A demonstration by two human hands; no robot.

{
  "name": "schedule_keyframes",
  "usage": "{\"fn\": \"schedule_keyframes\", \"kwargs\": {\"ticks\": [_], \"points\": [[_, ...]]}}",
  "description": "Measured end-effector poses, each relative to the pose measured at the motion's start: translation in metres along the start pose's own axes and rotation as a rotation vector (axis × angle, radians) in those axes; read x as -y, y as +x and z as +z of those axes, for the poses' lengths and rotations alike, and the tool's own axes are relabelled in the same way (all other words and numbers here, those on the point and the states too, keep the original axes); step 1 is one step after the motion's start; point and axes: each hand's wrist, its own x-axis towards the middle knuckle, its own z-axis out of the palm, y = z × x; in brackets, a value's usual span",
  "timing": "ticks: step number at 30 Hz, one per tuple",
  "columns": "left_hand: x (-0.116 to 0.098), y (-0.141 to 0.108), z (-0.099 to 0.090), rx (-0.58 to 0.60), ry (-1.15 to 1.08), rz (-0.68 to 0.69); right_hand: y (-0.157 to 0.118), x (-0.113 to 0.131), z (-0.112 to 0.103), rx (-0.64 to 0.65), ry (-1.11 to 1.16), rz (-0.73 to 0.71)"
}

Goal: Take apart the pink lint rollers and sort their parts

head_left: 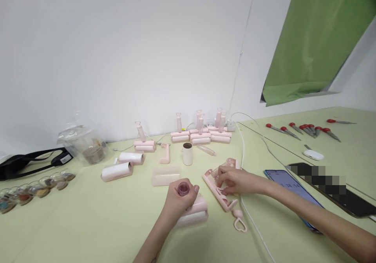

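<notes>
While the left hand [178,205] is clenched round a clear tube [183,188] above a pink roller [198,206], right hand [235,180] curled into a pink casing [214,190], hold unclear, white cable [243,151] and phone [289,184] under that arm, jars [41,190] of coloured contents far left

Tube [183,189] mostly hidden, black strap [7,169] cropped left

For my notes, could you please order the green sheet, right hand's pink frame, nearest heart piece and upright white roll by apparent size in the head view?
Green sheet
Pink frame, partly hidden
Heart piece and upright white roll: too alike to rank
</notes>
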Motion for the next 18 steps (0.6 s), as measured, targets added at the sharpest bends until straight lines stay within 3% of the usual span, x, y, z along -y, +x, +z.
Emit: {"fn": "schedule_keyframes", "kwargs": {"ticks": [4,8,12,15,18], "points": [[-0.004,-0.001,0.003,-0.004,-0.027,-0.007,0.001,0.005,-0.009,-0.084,0.198,-0.045],[-0.007,-0.002,0.004,0.0,-0.036,0.006,0.004,0.03,-0.03,-0.245,0.484,-0.045],[-0.007,-0.002,0.003,0.003,-0.039,0.021,0.01,0.042,-0.039,-0.23,0.253,-0.056],[-0.007,-0.003,0.003,0.018,-0.045,0.021,0.013,0.029,-0.028,-0.134,0.016,-0.015],[-0.007,-0.003,0.003,0.028,-0.054,0.02,0.014,0.014,-0.01,-0.104,-0.06,0.04]]}}
